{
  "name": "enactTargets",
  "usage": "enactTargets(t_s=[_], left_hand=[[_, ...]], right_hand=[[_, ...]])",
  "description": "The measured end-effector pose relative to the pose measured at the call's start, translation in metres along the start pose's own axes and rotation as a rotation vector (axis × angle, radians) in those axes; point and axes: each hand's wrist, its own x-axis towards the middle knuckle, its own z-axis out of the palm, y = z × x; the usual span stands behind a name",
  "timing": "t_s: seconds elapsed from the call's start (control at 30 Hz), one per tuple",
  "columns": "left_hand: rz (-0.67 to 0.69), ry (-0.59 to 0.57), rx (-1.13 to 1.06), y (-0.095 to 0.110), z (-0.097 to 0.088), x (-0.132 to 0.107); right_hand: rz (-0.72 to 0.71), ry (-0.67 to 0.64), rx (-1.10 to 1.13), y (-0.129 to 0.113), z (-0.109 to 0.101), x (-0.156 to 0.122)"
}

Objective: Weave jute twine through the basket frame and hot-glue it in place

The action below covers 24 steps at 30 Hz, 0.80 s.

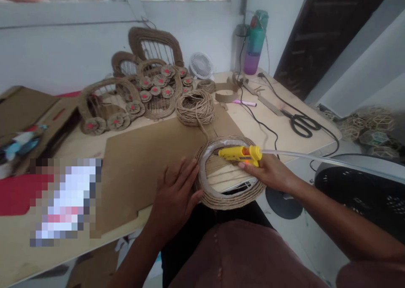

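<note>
My right hand [274, 172] is closed around a yellow hot glue gun [236, 153], with a long translucent glue stick [319, 158] running out of its back. The gun's nozzle points left, over the inner rim of an oval frame [232, 202] wound with twine. Strands of twine stretch across the frame's opening. My left hand [175, 191] lies with fingers extended, its index finger and thumb touching the frame's left edge. From the frame, twine leads up to a twine ball [195, 107]. Under the frame's left part lies a flat cardboard sheet [136, 165].
Twine baskets with paper flowers [158, 85] stand against the wall, near a small white fan [201, 65]. At the right are black-handled scissors [300, 125], a pink marker [247, 103], a black cord [261, 129] and a bottle [255, 43]. A black chair [360, 191] stands beside the table.
</note>
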Motion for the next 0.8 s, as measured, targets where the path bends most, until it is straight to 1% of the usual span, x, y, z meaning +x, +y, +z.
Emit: enactTargets(t_s=[0.1,0.2,0.27,0.33,0.4,0.5,0.63,0.73,0.8], left_hand=[[-0.008,-0.044,0.026,0.000,0.002,-0.003],[-0.058,-0.054,-0.068,-0.003,0.000,-0.002],[-0.114,-0.017,-0.156,-0.006,-0.001,-0.001],[-0.168,0.034,-0.188,-0.007,-0.001,0.000],[-0.182,0.042,-0.161,-0.007,0.001,0.002],[-0.159,-0.022,-0.072,-0.002,0.008,0.005],[-0.152,-0.089,0.055,0.006,0.016,0.005],[-0.158,-0.109,0.083,0.008,0.015,0.006],[-0.164,-0.089,0.076,0.006,0.012,0.011]], right_hand=[[0.028,-0.023,0.006,-0.001,0.001,-0.004],[0.018,-0.033,0.031,-0.004,0.003,-0.006],[0.015,-0.044,0.069,-0.005,0.003,-0.008],[0.006,-0.057,0.121,-0.004,0.003,-0.009],[-0.009,-0.052,0.162,-0.003,0.003,-0.010],[-0.023,-0.035,0.193,-0.001,0.003,-0.011],[-0.021,-0.053,0.215,0.000,0.003,-0.011],[-0.022,-0.054,0.219,0.000,0.003,-0.012],[-0.023,-0.043,0.221,0.002,0.004,-0.013]])
